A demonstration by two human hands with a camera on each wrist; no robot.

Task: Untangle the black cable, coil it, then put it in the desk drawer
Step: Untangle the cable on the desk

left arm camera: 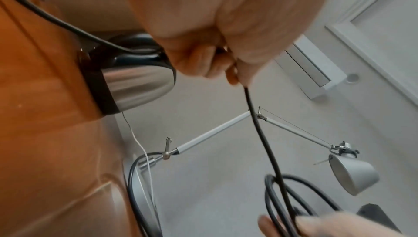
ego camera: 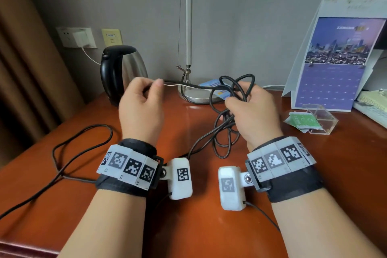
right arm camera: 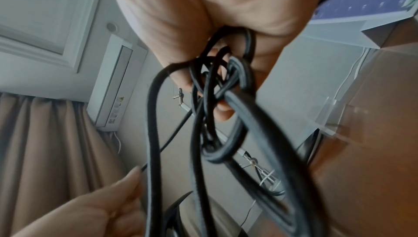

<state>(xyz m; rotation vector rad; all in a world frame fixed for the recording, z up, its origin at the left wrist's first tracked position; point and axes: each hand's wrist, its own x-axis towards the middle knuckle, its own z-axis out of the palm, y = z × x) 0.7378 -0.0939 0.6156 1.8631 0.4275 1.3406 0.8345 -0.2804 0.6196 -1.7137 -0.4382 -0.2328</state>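
Note:
The black cable (ego camera: 236, 87) is a tangle of loops bunched in my right hand (ego camera: 232, 100), with more loops hanging to the desk (ego camera: 224, 142). One strand runs taut to the left to my left hand (ego camera: 154, 87), which pinches it between thumb and forefinger above the desk. In the left wrist view that strand (left arm camera: 262, 133) drops from my left hand (left arm camera: 233, 67) toward the loops. The right wrist view shows crossed, knotted loops (right arm camera: 217, 83) under my right hand's fingers (right arm camera: 224, 113). No drawer is in view.
On the orange-brown desk (ego camera: 188, 226) stand a steel kettle (ego camera: 123, 69), a lamp base (ego camera: 196, 95), a desk calendar (ego camera: 333, 65) and a clear box (ego camera: 314, 117). A black lead (ego camera: 83, 142) lies looped at the left; whether it is the same cable is unclear.

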